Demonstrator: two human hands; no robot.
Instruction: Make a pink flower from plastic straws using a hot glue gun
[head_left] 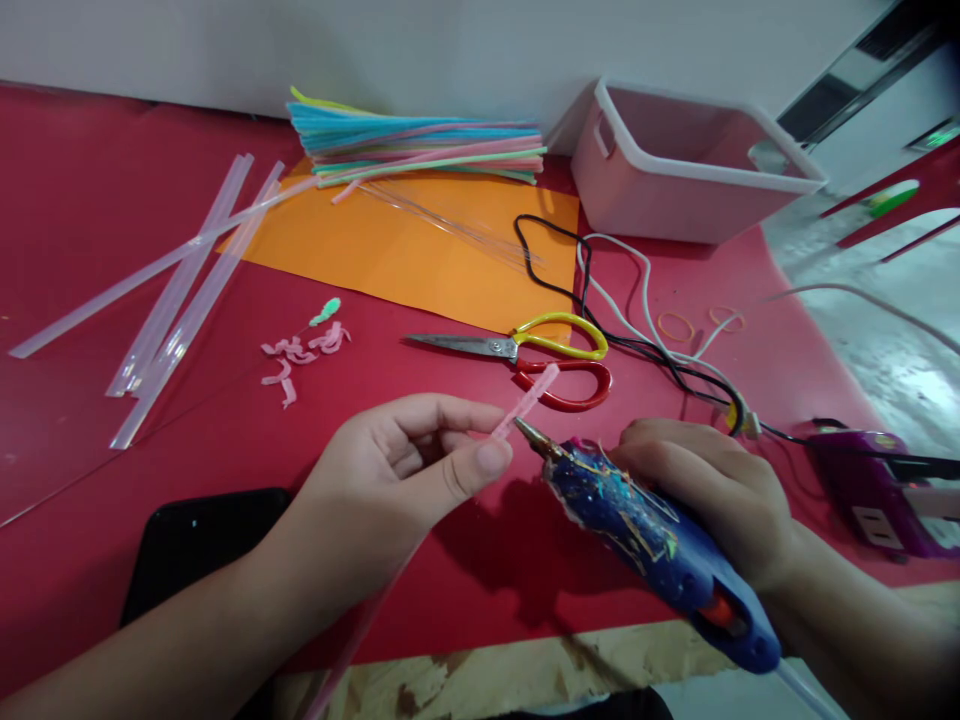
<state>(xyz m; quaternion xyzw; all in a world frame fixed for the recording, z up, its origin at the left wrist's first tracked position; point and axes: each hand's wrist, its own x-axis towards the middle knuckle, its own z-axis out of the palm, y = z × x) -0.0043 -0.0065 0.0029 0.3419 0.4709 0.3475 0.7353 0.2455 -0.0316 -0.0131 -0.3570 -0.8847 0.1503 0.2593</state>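
Between the thumb and index finger of my left hand (420,465) is a short pink fuzzy strip (531,396), angled up to the right. My right hand (709,490) is wrapped round a blue glue gun (637,530) smeared with dried glue. Its metal nozzle points left and is at the strip, close to my left fingertips. Behind the strip lie scissors (487,346) with one yellow and one red handle. Small curled pink pieces (289,350) and a green piece on a thin wire (327,311) rest on the red tabletop (360,285), left of the scissors.
Clear glue sticks (191,270) lie at the left, a black phone (202,540) beneath my left forearm. Colourful pipe cleaners (420,145) and thin clear strands are on an orange sheet (300,240). A pink bin (660,195), cables (637,335) and a purple power strip (862,490) occupy the right.
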